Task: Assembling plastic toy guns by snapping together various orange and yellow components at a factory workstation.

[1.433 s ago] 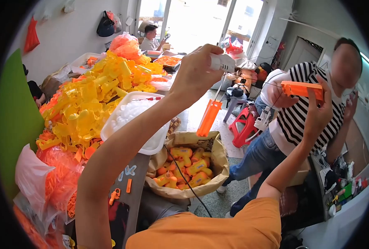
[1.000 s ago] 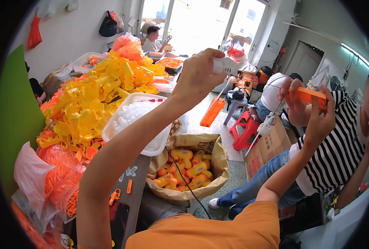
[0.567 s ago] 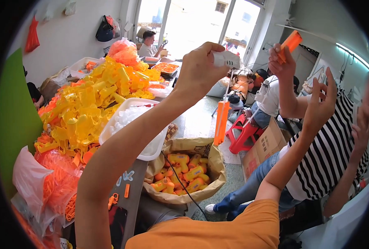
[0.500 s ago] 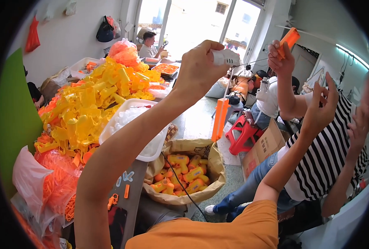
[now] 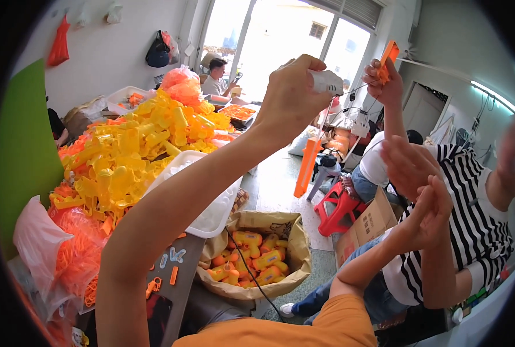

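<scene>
My left hand [image 5: 297, 95], raised above the table, is closed round a whitish plastic cylinder with dark slots [image 5: 326, 82]. From it hangs an orange plastic strip-shaped part [image 5: 308, 168] on a pale strip. A thin dark wire [image 5: 356, 90] runs from the cylinder toward a second orange part [image 5: 388, 58], gripped by a co-worker's raised hand [image 5: 385, 87]. My right hand [image 5: 430, 217] is up at the right, fingers loosely bent and apart, with nothing visible in it. Just behind it is the co-worker's other hand [image 5: 407, 162], blurred; whether they touch I cannot tell.
Yellow plastic shells [image 5: 136, 136] lie heaped on the table beside a white tub [image 5: 211, 222]. A paper sack [image 5: 301, 254] of orange-yellow toy-like bodies stands below. Right are a red stool [image 5: 341, 205], a cardboard box [image 5: 373, 225] and the co-worker in a striped shirt [image 5: 466, 202].
My right hand has come down and slightly left. The co-worker's other hand has moved left, close behind it. The co-worker's orange part has turned and shifted left. My left hand still holds the cylinder.
</scene>
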The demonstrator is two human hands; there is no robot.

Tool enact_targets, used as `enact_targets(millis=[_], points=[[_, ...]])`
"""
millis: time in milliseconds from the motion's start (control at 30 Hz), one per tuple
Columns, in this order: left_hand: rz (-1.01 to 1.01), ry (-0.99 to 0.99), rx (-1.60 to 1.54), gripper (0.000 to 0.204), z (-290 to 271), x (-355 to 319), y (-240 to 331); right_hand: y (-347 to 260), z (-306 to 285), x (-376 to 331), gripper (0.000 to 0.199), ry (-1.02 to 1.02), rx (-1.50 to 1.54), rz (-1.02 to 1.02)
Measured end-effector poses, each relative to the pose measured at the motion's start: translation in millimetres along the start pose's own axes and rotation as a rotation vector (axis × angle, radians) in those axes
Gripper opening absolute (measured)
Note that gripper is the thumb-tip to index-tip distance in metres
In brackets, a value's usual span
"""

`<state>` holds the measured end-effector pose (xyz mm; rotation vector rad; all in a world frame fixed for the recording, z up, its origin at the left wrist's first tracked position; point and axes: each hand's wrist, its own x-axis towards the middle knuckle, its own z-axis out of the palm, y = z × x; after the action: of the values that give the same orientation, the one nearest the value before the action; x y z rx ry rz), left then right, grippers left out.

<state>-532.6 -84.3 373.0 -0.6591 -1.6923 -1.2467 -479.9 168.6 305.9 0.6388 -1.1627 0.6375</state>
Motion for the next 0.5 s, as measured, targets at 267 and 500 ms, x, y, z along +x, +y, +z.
enact_targets(millis=[267, 500], points=[[0.091, 0.026, 0.081, 0.044, -1.8, 4.1, 6.9, 46.6, 98.2, 58.6, 0.021, -0.092, -0.322, -0.507], [0.097, 0.029, 0.097, 0.045, 9.1, 4.9, 5.4, 39.4, 108.4, 58.7, 0.033, -0.298, -1.007, -1.354]])
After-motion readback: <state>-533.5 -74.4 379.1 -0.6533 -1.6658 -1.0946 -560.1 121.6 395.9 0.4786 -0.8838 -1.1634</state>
